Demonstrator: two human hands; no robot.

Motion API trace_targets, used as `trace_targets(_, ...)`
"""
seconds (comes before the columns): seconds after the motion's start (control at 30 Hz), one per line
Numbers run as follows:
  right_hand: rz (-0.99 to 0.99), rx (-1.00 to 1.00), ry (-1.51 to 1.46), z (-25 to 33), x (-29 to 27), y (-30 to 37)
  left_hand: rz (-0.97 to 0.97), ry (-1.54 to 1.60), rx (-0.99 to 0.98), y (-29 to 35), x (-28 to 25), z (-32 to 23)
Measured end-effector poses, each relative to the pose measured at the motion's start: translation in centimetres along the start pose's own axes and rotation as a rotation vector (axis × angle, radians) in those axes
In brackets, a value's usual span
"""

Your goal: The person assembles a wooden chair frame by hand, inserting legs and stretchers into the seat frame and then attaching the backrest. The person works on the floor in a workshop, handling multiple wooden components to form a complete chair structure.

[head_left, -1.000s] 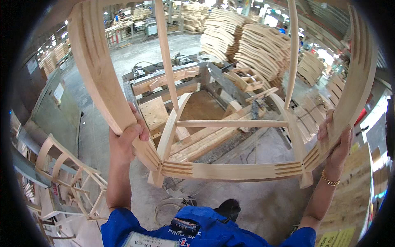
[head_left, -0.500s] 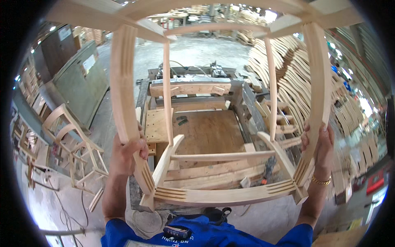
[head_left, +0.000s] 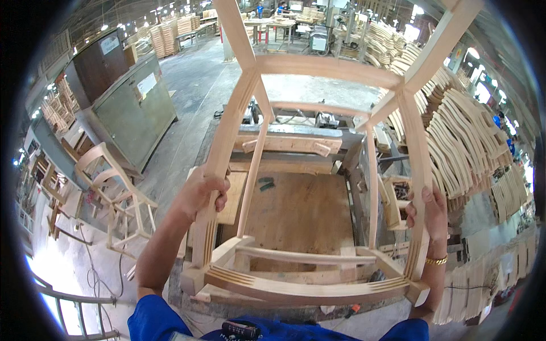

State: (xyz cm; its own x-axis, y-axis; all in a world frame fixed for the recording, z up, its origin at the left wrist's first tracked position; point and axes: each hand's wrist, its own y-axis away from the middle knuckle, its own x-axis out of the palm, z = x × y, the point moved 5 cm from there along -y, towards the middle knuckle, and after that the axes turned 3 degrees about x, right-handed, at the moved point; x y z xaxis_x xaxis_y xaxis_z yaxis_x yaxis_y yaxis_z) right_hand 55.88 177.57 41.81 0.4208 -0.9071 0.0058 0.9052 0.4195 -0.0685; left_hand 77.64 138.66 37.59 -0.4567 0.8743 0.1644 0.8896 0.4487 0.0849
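An unfinished pale wooden chair frame (head_left: 307, 287) fills the middle of the view, held up over a workbench. My left hand (head_left: 199, 192) is closed around its left post, with the fingers curled over the inner side. On the opposite post, my right hand (head_left: 430, 215) grips at a slightly lower height, its palm partly hidden behind the wood. The curved rail closest to me shows dark grooves at both ends. Thin rods and a crossbar link the frame's parts, and its upper posts run out of the picture at the top.
Beneath the frame is a workbench with a brown wooden panel (head_left: 301, 213) and a clamp bar (head_left: 290, 136) at its far side. An unfinished chair (head_left: 122, 196) stands left, near a grey-green cabinet (head_left: 133, 113). Stacked curved wooden parts (head_left: 463, 145) rise at right; cables lie on the left floor.
The chair frame has tipped and its upper rail now sits lower in view. Both hands keep their grip on the posts. The view has lifted, showing more of the workshop beyond.
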Motion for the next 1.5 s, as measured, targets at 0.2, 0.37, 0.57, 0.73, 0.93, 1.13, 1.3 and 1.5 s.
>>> trace_targets(0.2, -0.007, 0.148, 0.008, -4.7, 0.2, -5.6, 0.033, -0.048, -0.149, -7.5, 0.5, 4.4)
trace_targets(0.37, -0.012, 0.286, -0.041, -10.2, 0.2, -8.2, 0.058, -0.061, -0.267, -11.5, -0.5, 10.1)
trace_targets(0.57, 0.000, 0.418, 0.005, -17.0, 0.2, -12.7, 0.040, -0.008, -0.372, -16.0, -1.8, 16.5)
trace_targets(0.73, 0.070, 0.514, 0.007, -19.8, 0.4, -16.3, 0.045, 0.049, -0.447, -18.1, -2.7, 19.9)
trace_targets(0.93, 0.155, 0.539, -0.030, -23.1, 0.5, -19.1, 0.005, 0.050, -0.467, -19.0, -3.5, 22.0)
trace_targets(1.13, 0.189, 0.510, -0.040, -28.7, 2.8, -17.8, -0.055, -0.073, -0.461, -17.7, -5.9, 24.0)
trace_targets(1.3, 0.173, 0.532, 0.038, -31.6, 3.8, -16.7, -0.087, -0.122, -0.434, -16.5, -6.5, 27.5)
trace_targets(1.5, 0.220, 0.532, -0.042, -34.4, 5.3, -18.0, -0.109, -0.120, -0.331, -18.4, -7.5, 28.7)
